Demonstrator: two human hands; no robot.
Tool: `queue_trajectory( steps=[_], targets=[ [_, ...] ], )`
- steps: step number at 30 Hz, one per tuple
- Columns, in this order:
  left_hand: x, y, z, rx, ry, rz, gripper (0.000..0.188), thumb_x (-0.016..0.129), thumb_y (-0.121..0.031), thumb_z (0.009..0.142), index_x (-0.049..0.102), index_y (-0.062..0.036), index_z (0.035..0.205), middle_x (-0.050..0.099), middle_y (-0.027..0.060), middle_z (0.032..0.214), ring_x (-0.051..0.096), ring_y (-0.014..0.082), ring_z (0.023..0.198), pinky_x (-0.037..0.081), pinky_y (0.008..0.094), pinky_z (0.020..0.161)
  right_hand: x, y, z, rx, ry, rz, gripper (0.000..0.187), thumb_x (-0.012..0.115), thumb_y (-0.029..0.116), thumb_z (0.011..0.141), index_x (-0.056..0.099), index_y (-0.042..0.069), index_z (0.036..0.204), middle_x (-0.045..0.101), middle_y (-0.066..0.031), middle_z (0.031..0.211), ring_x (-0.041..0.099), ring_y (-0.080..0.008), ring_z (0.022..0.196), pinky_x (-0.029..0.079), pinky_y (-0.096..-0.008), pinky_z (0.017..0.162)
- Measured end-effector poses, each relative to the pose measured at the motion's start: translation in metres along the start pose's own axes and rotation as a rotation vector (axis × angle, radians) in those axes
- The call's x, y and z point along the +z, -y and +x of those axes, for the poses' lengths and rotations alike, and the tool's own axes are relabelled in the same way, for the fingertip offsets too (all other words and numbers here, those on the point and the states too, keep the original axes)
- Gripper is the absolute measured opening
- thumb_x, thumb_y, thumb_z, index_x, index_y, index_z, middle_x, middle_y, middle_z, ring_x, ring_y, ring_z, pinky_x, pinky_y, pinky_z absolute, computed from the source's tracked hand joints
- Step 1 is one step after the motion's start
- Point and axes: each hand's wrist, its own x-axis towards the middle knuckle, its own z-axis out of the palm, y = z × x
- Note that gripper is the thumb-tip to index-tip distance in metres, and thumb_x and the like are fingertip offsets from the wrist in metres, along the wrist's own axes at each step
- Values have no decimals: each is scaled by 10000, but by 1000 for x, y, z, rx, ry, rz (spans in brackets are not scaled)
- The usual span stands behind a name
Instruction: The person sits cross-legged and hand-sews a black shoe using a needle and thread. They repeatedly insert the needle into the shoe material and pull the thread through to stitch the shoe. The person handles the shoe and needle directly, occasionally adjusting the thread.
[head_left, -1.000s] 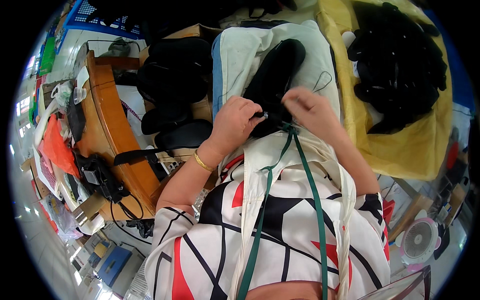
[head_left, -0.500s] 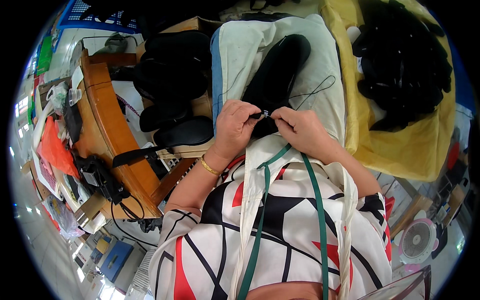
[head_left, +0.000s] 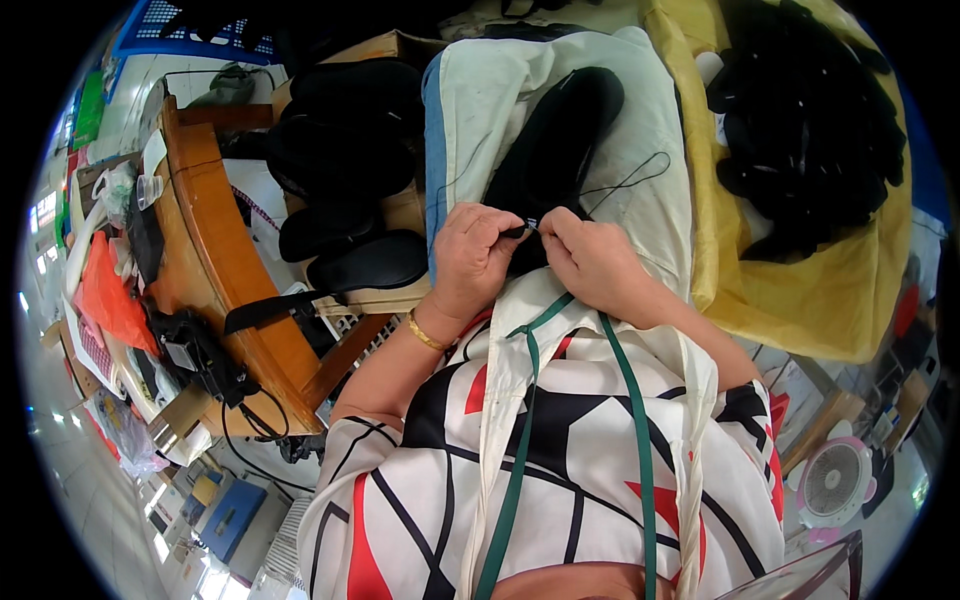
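A pale cloth (head_left: 645, 100) bears a black shoe (head_left: 565, 125), lying at a slant, with a loop of dark thread (head_left: 626, 186) beside it; a yellow sheet (head_left: 830, 325) carries heaped black pieces (head_left: 810, 140); a cardboard box (head_left: 404, 212) carries shoe parts (head_left: 345, 165).

The black shoe (head_left: 555, 140) looks matt. Beneath it lies creased cloth (head_left: 468, 110); left of it, a glossy wooden tabletop (head_left: 225, 260).
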Motion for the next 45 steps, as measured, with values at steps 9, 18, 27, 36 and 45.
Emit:
queue_trajectory(
  steps=[9, 18, 27, 36, 45],
  targets=[
    [-4, -7, -4, -66, -2, -13, 217, 767, -8, 753, 698, -48, 954, 684, 82, 904, 618, 265, 831, 490, 336, 734, 12, -7, -1, -14, -31, -27, 146, 535, 147, 972, 492, 9, 955, 613, -200, 677, 606, -414, 621, 466, -502, 558],
    [3, 1, -12, -58, -7, -100, 270, 740, 7, 702, 694, -68, 958, 667, 73, 899, 601, 290, 839, 476, 369, 742, 9, 2, 14, 189, -89, 310, 145, 559, 138, 987, 491, 20, 1035, 610, -167, 726, 614, -290, 636, 483, -369, 592],
    [2, 2, -7, 118, 24, 13, 369, 726, 35, 606, 695, -83, 954, 632, 54, 890, 583, 279, 832, 460, 384, 735, -18, -3, 31, 4, 10, 99, 122, 645, 137, 907, 649, 15, 900, 632, -134, 828, 617, -300, 720, 497, -357, 654],
    [9, 6, -7, 258, 44, 88, 329, 717, 46, 597, 695, -86, 898, 659, 37, 935, 584, 257, 839, 451, 368, 722, 3, 12, 46, -166, -34, 97, 107, 591, 129, 916, 583, 23, 903, 584, -135, 901, 594, -348, 820, 493, -404, 700],
    [-6, 3, 8, 10, 247, -30, 273, 750, -5, 715, 720, -86, 973, 655, 66, 899, 585, 283, 842, 451, 372, 753, -78, 31, 60, 235, 67, 777, 296, 463, 325, 1056, 519, 59, 938, 625, -49, 730, 574, -107, 525, 472, -248, 491]
  ],
)
